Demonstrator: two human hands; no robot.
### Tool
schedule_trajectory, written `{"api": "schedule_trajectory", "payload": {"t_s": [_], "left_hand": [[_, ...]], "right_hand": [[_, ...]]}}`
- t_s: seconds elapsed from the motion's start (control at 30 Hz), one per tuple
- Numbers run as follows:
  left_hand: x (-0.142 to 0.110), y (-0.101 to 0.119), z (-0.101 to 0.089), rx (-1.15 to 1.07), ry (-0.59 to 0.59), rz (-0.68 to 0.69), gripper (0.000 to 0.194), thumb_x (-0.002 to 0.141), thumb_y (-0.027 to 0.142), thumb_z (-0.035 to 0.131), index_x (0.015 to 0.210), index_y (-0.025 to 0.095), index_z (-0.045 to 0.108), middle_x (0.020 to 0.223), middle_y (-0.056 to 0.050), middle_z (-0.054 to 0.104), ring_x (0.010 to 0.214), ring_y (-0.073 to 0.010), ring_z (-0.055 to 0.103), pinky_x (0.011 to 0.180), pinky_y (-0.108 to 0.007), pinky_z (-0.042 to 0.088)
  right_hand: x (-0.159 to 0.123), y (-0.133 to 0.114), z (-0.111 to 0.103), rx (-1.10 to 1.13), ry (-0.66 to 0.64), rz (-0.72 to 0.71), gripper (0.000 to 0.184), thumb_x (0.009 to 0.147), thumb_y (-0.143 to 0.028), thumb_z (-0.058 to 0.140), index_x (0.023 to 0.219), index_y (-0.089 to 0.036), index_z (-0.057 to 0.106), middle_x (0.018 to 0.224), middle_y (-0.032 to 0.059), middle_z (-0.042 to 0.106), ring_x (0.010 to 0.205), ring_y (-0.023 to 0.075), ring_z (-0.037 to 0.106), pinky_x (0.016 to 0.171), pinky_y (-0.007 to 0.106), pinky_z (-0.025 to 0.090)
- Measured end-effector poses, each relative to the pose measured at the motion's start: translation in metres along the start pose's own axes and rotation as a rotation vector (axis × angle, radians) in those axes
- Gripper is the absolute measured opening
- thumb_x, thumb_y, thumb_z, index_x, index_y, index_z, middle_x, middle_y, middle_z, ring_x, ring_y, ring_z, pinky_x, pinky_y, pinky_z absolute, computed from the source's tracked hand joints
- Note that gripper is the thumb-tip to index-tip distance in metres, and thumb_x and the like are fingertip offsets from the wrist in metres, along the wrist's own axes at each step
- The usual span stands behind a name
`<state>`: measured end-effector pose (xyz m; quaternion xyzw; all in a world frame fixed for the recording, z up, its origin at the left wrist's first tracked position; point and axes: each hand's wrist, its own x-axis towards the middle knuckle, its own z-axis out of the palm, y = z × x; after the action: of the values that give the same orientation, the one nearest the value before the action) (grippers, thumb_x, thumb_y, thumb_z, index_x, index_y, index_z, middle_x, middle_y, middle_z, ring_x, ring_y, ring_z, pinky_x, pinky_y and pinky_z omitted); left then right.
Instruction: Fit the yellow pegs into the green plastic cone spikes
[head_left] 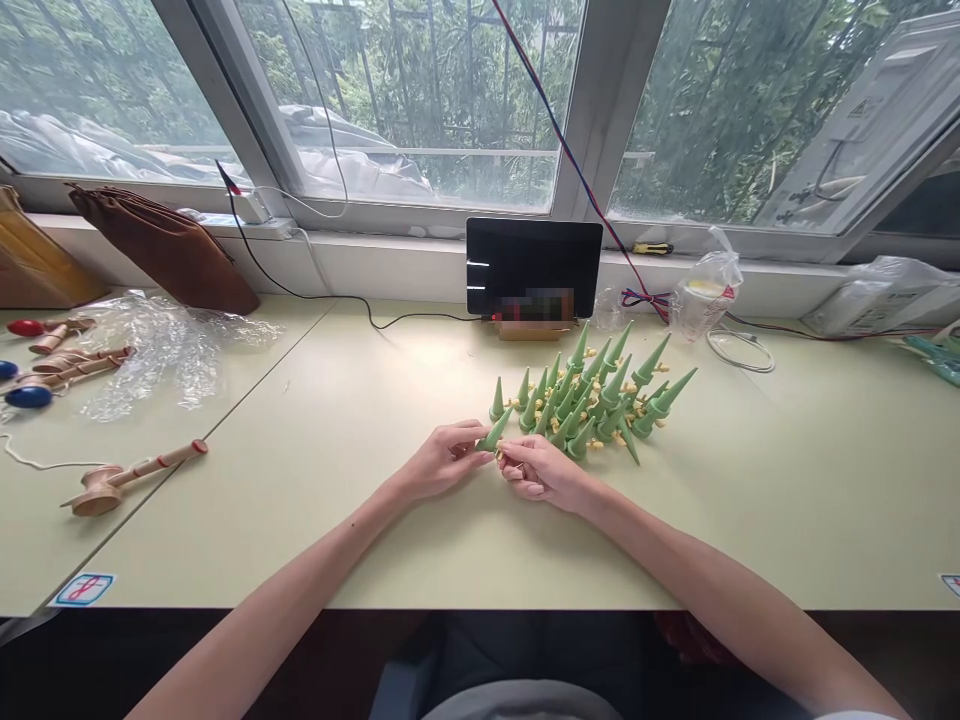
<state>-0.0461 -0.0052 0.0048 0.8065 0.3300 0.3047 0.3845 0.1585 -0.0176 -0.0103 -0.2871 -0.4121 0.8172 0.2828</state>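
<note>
My left hand [451, 458] is closed round the base of a green cone [497, 432], which leans with its tip up and to the right. Close against it, my right hand [546, 470] pinches a small yellow piece [500, 455] at the cone's lower right side. Whether that piece is joined to the cone I cannot tell. Just beyond my hands stands a cluster of similar green cones [615, 385], most of them upright or tilted, with small yellow parts showing at their sides. One cone [628, 440] in the cluster points downward.
A black tablet [534, 268] stands at the back of the table [360, 400]. To the left lie a wooden kendama handle [154, 468], more kendamas [75, 372] and crumpled clear plastic [176, 350]. A plastic bag with a cup [705, 295] and a white cable [742, 355] sit at back right.
</note>
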Motion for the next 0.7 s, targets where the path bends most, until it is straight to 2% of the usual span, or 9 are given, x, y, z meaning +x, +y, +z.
{"api": "schedule_trajectory", "payload": {"t_s": [0.13,0.2,0.3,0.47,0.7], "left_hand": [[0.000,0.000,0.001,-0.062,0.033,-0.053,0.031,0.091,0.039,0.058,0.099,0.012,0.072,0.077,-0.004,0.059,0.064,-0.0109,0.044,0.055,-0.022,0.037],[-0.001,0.000,0.001,-0.101,0.050,-0.075,0.034,0.090,0.041,0.059,0.099,0.011,0.072,0.079,-0.006,0.063,0.069,-0.0137,0.051,0.059,-0.023,0.043],[-0.001,0.001,-0.001,-0.180,0.052,-0.106,0.033,0.090,0.040,0.060,0.102,0.012,0.073,0.087,-0.008,0.068,0.077,-0.0165,0.058,0.066,-0.026,0.047],[0.000,0.004,-0.004,-0.300,0.057,-0.152,0.033,0.091,0.040,0.060,0.104,0.013,0.073,0.094,-0.010,0.071,0.080,-0.0170,0.060,0.068,-0.026,0.048],[0.000,0.002,-0.002,-0.350,0.017,-0.150,0.031,0.090,0.037,0.062,0.105,0.013,0.072,0.095,-0.010,0.070,0.084,-0.0185,0.060,0.074,-0.029,0.049]], "right_hand": [[0.001,0.003,0.006,-0.141,0.115,-0.097,0.045,0.085,-0.058,0.063,0.073,-0.015,0.055,0.054,-0.0051,0.050,0.034,0.0038,0.039,0.030,0.017,0.017],[0.000,0.006,0.009,-0.262,0.210,-0.214,0.043,0.089,-0.058,0.058,0.075,-0.017,0.053,0.056,-0.0044,0.052,0.035,0.0058,0.043,0.031,0.018,0.024],[-0.002,0.009,0.011,-0.483,0.313,-0.417,0.034,0.094,-0.051,0.054,0.084,-0.019,0.055,0.069,-0.0018,0.058,0.039,0.0070,0.049,0.038,0.022,0.038],[-0.005,0.010,0.009,-0.799,0.359,-0.613,0.023,0.096,-0.041,0.052,0.100,-0.019,0.058,0.082,0.0036,0.062,0.053,0.0118,0.056,0.050,0.026,0.046],[-0.001,0.012,-0.001,-1.116,0.372,-0.800,0.019,0.099,-0.032,0.047,0.094,-0.019,0.060,0.079,0.0053,0.063,0.066,0.0162,0.056,0.063,0.029,0.046]]}}
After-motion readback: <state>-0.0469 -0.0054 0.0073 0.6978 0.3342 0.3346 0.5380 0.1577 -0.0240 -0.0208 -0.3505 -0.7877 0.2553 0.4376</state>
